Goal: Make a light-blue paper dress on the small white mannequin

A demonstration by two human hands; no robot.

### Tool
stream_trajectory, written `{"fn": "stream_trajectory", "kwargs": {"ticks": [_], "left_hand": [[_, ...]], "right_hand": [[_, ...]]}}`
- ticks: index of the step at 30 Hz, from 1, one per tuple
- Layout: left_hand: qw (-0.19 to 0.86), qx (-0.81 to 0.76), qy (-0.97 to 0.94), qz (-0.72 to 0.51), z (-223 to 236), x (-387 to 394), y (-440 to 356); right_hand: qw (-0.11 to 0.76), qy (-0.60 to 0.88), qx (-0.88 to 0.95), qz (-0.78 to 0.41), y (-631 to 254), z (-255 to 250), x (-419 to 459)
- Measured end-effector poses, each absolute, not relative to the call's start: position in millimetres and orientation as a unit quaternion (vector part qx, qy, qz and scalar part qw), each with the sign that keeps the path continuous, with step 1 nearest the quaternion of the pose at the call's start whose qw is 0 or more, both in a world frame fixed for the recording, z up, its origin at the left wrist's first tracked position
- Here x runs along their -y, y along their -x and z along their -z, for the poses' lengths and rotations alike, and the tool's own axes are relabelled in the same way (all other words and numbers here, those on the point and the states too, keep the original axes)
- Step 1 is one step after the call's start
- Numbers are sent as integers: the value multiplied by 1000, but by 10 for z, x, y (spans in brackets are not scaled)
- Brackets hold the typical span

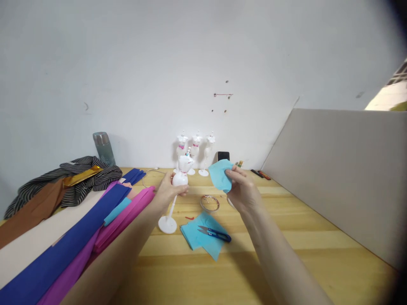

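Using the snips (216, 234) as the reference. Your left hand (171, 187) is wrapped around the white mannequin (181, 179) at the hips, up and left of the snips. It's tilted, top leaning right, its round base nearer you; can't tell if that base touches the table (197, 279).

Your right hand (244, 188) pinches a light-blue cloth piece (218, 174) between thumb and fingers, raised beyond the snips. The cloth's loose edge points left at the mannequin; a gap separates the two.

Snips lie on the blue cloth stack (193, 238), handle end at the stack's right edge, tips pointing left. A red scrap (189, 218) sits just past the stack, left of the tips. Round dish (201, 206) is directly beyond the snips, below the gap between your hands.

Tightest side is left of the snips: the fabric pile (73, 237) runs along there, your left forearm crossing over its right edge. More room right of the snips: wood runs out to the foot of the white panel (343, 169). Far side, well beyond the snips, three more mannequins (196, 148) stand near the wall (143, 84).
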State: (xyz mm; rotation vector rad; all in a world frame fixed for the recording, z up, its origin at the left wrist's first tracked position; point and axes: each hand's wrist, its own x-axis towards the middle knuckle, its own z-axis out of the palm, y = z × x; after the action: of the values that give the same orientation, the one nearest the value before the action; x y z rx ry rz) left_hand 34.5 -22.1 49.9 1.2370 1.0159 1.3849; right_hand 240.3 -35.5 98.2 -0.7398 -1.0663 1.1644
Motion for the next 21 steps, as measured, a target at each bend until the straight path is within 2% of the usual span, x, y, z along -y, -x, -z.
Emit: {"fn": "stream_trajectory", "kwargs": {"ticks": [10, 16, 21], "left_hand": [[471, -377, -508, -615, -526, 293, -351], [553, -308, -433, -641, -633, 343, -335], [516, -350, -472, -623, -619, 337, -362]], "right_hand": [[650, 336, 475, -489, -2331, -1006, 447], [657, 332, 469, -488, -2326, -1002, 434], [650, 331, 488, -479, -2328, -985, 409]]}}
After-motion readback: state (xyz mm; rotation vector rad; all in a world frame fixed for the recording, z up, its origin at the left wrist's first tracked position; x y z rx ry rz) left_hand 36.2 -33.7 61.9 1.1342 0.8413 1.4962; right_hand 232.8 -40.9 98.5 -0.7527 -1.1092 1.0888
